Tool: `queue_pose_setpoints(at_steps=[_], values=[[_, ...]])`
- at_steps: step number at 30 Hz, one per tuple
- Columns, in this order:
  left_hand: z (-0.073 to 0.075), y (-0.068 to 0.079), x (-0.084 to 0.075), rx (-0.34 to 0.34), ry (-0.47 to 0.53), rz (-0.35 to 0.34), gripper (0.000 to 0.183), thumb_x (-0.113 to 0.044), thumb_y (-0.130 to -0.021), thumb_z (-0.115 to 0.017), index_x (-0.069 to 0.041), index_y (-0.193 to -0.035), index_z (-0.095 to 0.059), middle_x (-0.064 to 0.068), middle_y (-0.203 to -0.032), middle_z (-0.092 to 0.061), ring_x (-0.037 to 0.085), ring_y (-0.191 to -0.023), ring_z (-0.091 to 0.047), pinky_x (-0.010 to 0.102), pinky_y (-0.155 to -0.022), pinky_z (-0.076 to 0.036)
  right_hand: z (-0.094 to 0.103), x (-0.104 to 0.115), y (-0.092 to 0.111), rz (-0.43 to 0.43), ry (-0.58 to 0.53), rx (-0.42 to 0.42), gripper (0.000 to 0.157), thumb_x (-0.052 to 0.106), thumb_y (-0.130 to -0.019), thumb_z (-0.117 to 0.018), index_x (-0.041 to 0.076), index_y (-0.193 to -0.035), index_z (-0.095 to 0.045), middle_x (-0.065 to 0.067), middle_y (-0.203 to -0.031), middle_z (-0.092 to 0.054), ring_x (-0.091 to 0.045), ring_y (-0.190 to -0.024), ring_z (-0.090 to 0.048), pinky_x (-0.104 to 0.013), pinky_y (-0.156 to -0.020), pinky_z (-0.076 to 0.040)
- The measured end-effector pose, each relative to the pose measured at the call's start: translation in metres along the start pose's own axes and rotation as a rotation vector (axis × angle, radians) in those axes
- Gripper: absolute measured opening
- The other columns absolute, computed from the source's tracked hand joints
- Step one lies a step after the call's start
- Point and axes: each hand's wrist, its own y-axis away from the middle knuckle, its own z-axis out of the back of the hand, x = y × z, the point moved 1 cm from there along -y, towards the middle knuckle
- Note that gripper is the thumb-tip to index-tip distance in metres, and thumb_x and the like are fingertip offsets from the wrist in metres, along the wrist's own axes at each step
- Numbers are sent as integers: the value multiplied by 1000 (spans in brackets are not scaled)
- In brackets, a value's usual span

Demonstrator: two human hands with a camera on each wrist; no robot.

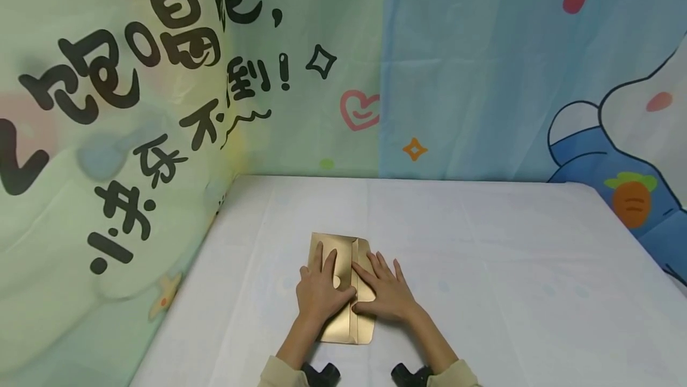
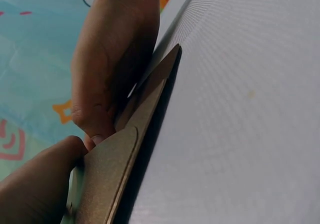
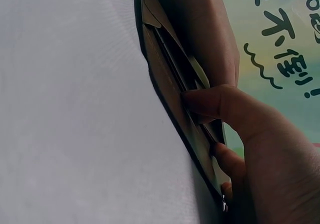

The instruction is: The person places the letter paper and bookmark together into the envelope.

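Note:
A flat, folded gold card lies on the white table, its long side running away from me. A narrow flap with rounded corners runs down its right side beside a lengthwise crease. A small pale round spot shows next to my left hand, which rests on the card's left part with fingers straight and spread. My right hand lies over the flap, fingers spread, forefinger and thumb reaching to the crease. In the right wrist view, the right thumb touches the flap, which stands slightly raised.
The white table stretches out on both sides of the card. Behind it hangs a printed cloth, with another printed cloth along the left side. Black wrist mounts sit under both forearms, near the beige sleeves.

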Motion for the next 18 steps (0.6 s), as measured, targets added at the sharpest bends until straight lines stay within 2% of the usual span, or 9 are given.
queue_pose_setpoints(at_steps=[6, 11, 13, 15, 18], values=[[-1, -3, 2, 27, -19, 7, 87, -60, -62, -63, -22, -138, -44, 4, -151, -23, 28, -77, -47, 26, -40, -32, -4, -4, -3, -5, -27, 5, 87, 63, -71, -57, 23, -145, -32, -15, -151, -17, -32, -139, -7, -57, -105, 1], [0, -4, 6, -8, -27, 12, 83, -64, -68, -59, -18, -136, -46, 6, -148, -28, 29, -77, -47, 27, -41, -35, -9, -7, -6, 19, -44, 21, 88, 65, -74, -57, 24, -146, -29, -14, -151, -16, -30, -139, -6, -55, -106, 0], [0, -5, 7, -34, -36, 4, 78, -63, -72, -56, -16, -134, -49, 7, -146, -32, 31, -79, -48, 30, -47, -39, -10, -7, -6, 31, -43, 28, 88, 66, -74, -56, 23, -146, -28, -14, -152, -16, -30, -139, -6, -54, -106, 0], [-1, -5, 9, -59, -44, -10, 72, -61, -76, -53, -15, -131, -52, 10, -144, -36, 34, -83, -48, 35, -59, -43, -9, -6, -6, 45, -49, 34, 89, 65, -75, -56, 20, -146, -29, -14, -151, -16, -30, -139, -7, -54, -106, -1], [-2, -4, 11, -77, -39, -6, 63, -56, -82, -50, -14, -127, -56, 13, -141, -39, 38, -94, -45, 44, -76, -38, -10, -7, -6, 58, -68, 45, 91, 64, -75, -57, 16, -146, -28, -15, -151, -15, -31, -139, -7, -55, -106, -1]])
